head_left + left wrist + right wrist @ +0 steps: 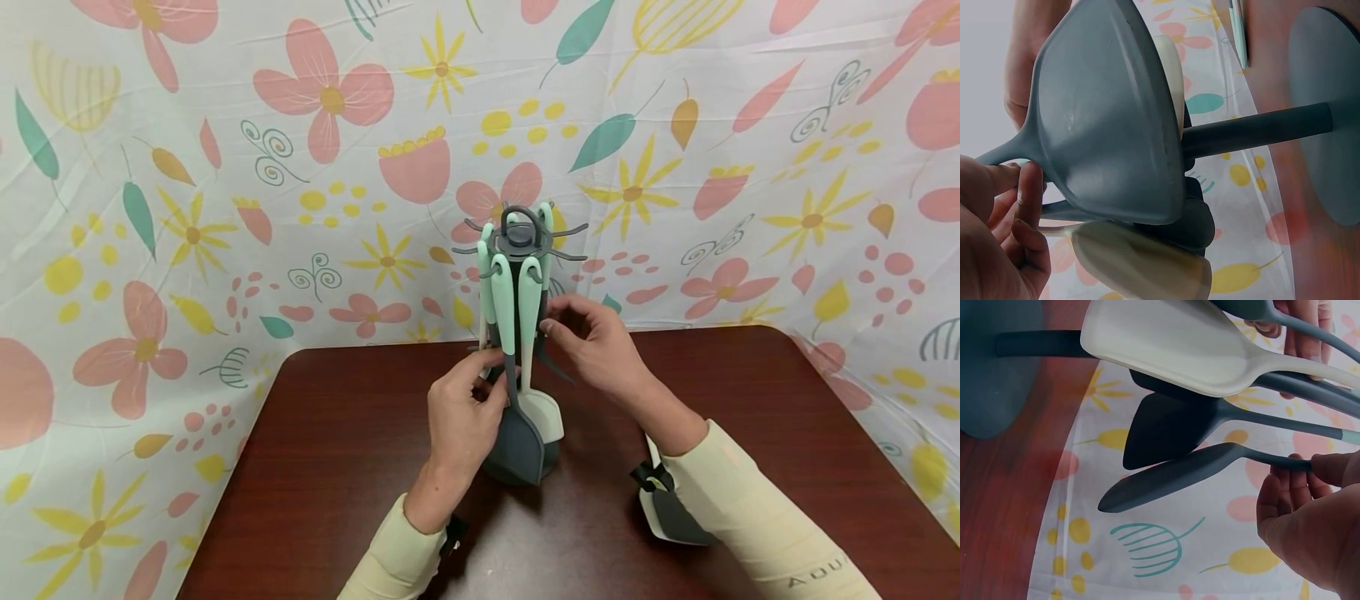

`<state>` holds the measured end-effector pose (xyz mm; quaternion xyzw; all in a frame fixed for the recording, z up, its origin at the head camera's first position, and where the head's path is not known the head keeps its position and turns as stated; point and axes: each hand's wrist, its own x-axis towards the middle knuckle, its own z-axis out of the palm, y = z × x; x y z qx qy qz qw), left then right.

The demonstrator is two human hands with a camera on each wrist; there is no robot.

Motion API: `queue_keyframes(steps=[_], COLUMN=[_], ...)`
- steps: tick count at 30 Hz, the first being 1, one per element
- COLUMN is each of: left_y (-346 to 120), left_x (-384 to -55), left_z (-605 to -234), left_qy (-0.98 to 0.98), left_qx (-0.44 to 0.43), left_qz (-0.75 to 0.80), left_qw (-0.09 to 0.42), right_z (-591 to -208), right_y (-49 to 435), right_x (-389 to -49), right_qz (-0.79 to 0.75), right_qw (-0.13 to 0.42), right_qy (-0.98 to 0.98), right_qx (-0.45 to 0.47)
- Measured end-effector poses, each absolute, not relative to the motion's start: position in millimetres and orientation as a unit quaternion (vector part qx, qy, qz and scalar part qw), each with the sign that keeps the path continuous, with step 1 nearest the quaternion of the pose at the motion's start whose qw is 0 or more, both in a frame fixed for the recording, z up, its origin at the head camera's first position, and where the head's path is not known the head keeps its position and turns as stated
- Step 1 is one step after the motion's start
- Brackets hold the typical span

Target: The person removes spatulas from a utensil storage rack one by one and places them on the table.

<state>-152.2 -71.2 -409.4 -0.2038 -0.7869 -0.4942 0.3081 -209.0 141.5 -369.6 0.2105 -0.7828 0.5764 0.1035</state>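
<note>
A dark grey utensil stand [519, 240] with hooked arms holds several utensils with mint-green handles. My left hand [463, 412] pinches the neck of a dark grey spatula [515, 442] hanging at the front; its broad head fills the left wrist view. Beside it hangs a cream spatula [543, 415], seen close in the right wrist view. On the stand's right side, my right hand [600, 346] pinches the dark neck of another utensil [1172, 481], whose head appears edge-on, so its kind is unclear. Another dark spatula [1172, 428] hangs just beside that one.
More utensils, with cream and dark heads [678, 517], lie on the brown table [345, 467] at the right, partly hidden by my right forearm. The stand's round base [1322, 125] rests on the table. Flower-patterned cloth [225, 250] hangs behind.
</note>
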Motion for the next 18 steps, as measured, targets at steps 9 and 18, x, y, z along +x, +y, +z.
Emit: queue_keyframes(steps=[9,18], left_y=[-71.1,-70.4], left_x=[-152.3,-152.2], left_z=[-409.5,-409.1], left_qy=[-0.786,-0.785], left_qx=[-0.204,-0.204], left_qz=[-0.495,-0.498], left_qw=[0.309,0.307], right_z=[-369.1,-365.9], right_y=[142.8,143.8], right_x=[-209.8,-210.4], right_qz=[0.578,0.581], right_qw=[0.101,0.105], right_qy=[-0.783,-0.783], right_qx=[0.204,0.197])
